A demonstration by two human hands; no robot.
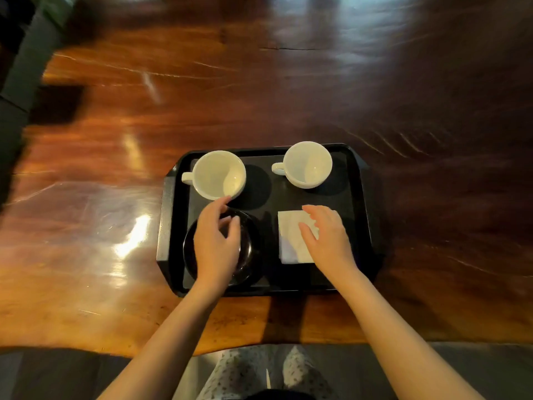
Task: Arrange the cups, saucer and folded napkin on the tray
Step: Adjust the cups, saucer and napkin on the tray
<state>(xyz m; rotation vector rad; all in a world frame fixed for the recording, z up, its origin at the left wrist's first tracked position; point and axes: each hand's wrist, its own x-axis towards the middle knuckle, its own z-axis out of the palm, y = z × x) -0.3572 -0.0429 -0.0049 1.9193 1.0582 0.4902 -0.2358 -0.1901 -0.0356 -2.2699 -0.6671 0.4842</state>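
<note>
Wooden table (288, 96); both cups' (218, 174) handles point left.

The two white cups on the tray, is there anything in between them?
No. In the head view, only bare black tray lies between the left cup and the right cup.

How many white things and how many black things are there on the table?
White: 3 (left cup, right cup, napkin)
Black: 2 (saucer, tray)
Total: 5
</note>
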